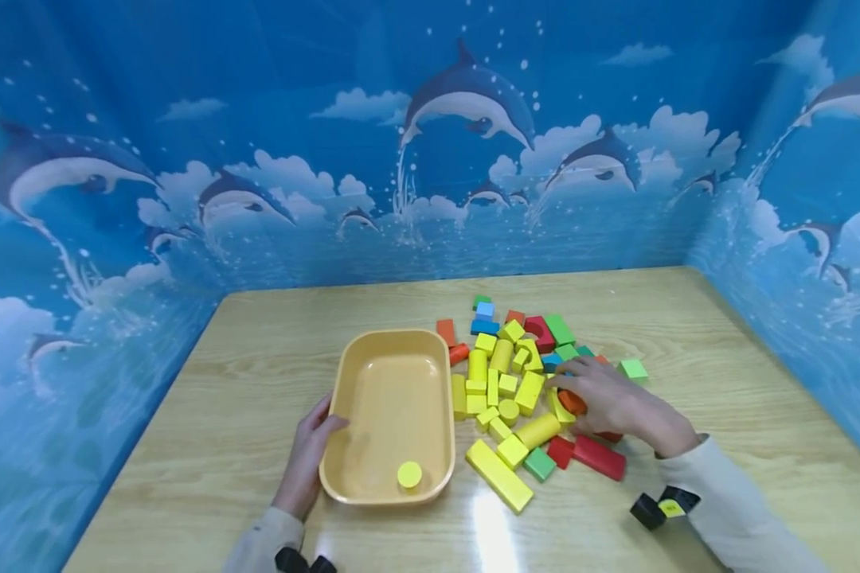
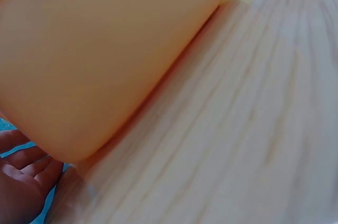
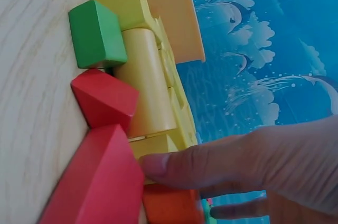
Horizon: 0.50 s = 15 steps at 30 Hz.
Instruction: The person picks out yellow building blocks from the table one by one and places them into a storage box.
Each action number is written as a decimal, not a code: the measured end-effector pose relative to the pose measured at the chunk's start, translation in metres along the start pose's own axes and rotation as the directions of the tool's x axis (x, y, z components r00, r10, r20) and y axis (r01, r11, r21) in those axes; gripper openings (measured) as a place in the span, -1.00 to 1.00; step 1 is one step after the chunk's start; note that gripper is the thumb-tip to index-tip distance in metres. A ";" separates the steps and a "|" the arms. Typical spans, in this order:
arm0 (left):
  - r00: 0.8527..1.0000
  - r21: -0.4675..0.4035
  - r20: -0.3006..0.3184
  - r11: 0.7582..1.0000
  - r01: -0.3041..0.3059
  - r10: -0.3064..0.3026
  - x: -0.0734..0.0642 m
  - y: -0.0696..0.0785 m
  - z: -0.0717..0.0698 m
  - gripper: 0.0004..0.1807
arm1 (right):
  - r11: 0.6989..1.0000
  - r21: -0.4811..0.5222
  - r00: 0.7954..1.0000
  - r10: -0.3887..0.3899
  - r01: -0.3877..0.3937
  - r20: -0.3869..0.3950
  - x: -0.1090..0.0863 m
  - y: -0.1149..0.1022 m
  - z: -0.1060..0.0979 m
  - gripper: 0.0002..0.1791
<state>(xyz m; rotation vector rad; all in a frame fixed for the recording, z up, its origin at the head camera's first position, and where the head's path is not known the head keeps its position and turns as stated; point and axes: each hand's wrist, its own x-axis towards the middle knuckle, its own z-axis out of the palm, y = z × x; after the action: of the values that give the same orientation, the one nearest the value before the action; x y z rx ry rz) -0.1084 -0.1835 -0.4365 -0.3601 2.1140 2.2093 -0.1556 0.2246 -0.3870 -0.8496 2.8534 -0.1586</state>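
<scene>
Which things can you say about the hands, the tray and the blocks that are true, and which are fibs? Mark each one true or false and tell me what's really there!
1. The tray has one yellow round block in it. True.
2. The tray is upside down. False: its open side faces up.
3. The left hand is touching the tray. True.
4. All the blocks outside the tray are yellow. False: there is a red block, a green block and a blue block, among others.
5. The right hand is over by the pile of blocks. True.
6. The tray is bright blue. False: it is pale orange.
</scene>
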 end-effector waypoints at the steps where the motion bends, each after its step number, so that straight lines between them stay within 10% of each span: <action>1: 1.000 -0.001 0.003 1.000 0.000 0.000 0.000 0.000 0.000 -0.31 | 1.000 -0.005 1.000 -0.001 0.001 -0.004 0.001 0.000 0.001 -0.34; 15: 1.000 0.005 0.004 1.000 0.007 -0.007 -0.001 0.001 0.000 -0.31 | 0.988 0.100 0.982 -0.101 0.118 -0.159 0.013 -0.025 -0.029 -0.49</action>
<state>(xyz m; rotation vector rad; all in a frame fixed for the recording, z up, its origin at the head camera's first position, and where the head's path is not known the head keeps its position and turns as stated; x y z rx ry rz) -0.1080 -0.1839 -0.4351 -0.3623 2.1125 2.1989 -0.1585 0.1984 -0.3568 -1.0134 2.9053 -0.4072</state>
